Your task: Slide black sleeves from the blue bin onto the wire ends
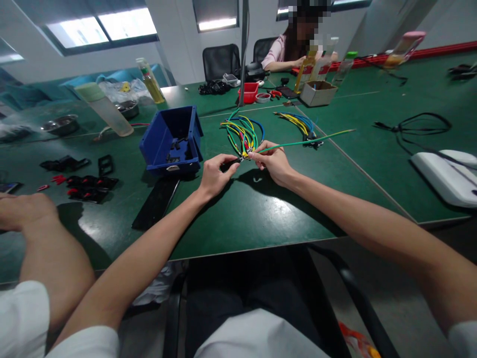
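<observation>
Left hand (217,175): closed, thumb and fingers pinching a black part (230,164) beside the gathered wire ends.
Right hand (274,161): closed, fingertips pinching a green wire (307,143) close to one end; opposite end free, projecting toward the right edge of the tabletop (242,214).
Gap between hands: narrow; contact between black part and wire ends too small to tell.
Wire bundle (243,134): inboard of the near edge, about midway along; lying at and just beyond the fingertips, loops curving toward the far edge.
Bundle appearance: green, yellow and blue insulation with a little red; thin, curved, fanned out; yellow sleeves and bright metal at the gathered ends.
Green wire appearance: nearly straight, yellowish at the free tip.
Done, as judged: several wires brought together at one point; second bundle (299,123), yellow and blue, lying apart toward the right edge, with black fittings (313,141) at its near end.
Remaining, as judged: green wire in hand, not visibly fixed; black part in hand, seating unconfirmed.
Blue bin (152,146): left of the wire bundle, set back from the near edge; small black pieces (181,144) inside, apparently stock for use.
Phone (155,204): flat, between blue bin and near edge.
</observation>
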Demonstrator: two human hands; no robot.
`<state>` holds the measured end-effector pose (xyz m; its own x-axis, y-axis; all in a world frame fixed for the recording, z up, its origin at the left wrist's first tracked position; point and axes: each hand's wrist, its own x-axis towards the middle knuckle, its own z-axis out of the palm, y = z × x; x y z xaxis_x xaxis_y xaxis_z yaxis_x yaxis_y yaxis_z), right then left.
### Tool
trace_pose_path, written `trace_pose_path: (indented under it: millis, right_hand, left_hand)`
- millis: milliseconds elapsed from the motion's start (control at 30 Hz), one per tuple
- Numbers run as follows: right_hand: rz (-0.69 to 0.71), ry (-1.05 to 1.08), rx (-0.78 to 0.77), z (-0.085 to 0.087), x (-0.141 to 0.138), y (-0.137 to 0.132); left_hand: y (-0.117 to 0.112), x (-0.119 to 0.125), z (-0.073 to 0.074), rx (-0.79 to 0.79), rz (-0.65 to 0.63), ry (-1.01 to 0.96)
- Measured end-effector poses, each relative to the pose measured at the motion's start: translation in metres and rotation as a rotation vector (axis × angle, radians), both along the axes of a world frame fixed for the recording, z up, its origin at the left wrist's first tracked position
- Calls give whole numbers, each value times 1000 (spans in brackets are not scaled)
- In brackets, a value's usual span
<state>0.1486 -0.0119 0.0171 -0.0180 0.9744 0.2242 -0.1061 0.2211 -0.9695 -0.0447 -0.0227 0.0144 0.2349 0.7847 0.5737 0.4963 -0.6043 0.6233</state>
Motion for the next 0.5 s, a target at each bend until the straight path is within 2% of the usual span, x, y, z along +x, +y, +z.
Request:
trace_pose_path:
  millis: [500]
  right_hand:
    - [48, -33, 7, 1, -1, -4]
  left_hand:
    - [0, 2, -2, -35, -22, -29]
